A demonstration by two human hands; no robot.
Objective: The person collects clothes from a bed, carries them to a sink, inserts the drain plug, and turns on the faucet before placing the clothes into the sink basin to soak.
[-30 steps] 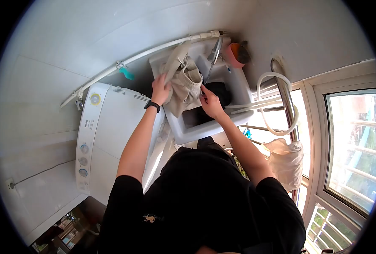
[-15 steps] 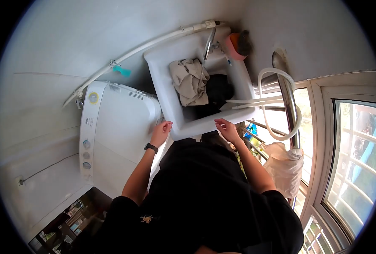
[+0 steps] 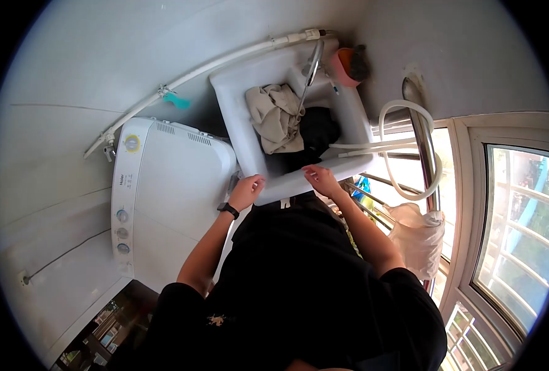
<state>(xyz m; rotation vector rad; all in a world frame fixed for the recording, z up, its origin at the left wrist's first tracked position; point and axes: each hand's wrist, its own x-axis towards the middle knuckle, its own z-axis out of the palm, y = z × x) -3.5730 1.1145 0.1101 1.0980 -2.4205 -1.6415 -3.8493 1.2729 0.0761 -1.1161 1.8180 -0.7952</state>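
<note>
A beige cloth garment [image 3: 273, 117] lies crumpled in the white sink [image 3: 244, 154], beside a dark cloth [image 3: 319, 130] at the bottom. Above them hangs a chrome faucet [image 3: 316, 62], and a thin stream seems to fall from its spout onto the cloth. My left hand [image 3: 247, 190], with a dark watch on the wrist, hovers by the sink's near left corner, fingers loosely bent and apart from the cloth. Over the near rim is my right hand [image 3: 321, 180], its fingers extended inward. Nothing shows in either hand; contact with the rim is unclear.
A white washing machine [image 3: 175, 185] stands left of the sink. White hoses [image 3: 373, 148] reach into the sink from a metal rail on the right. A pink container [image 3: 343, 69] sits at the far right corner. A pale bag [image 3: 418, 241] hangs near the window.
Both hands have moved inward, closer together; my right hand has risen over the sink's near rim. The view has shifted slightly. The cloths lie as before.
</note>
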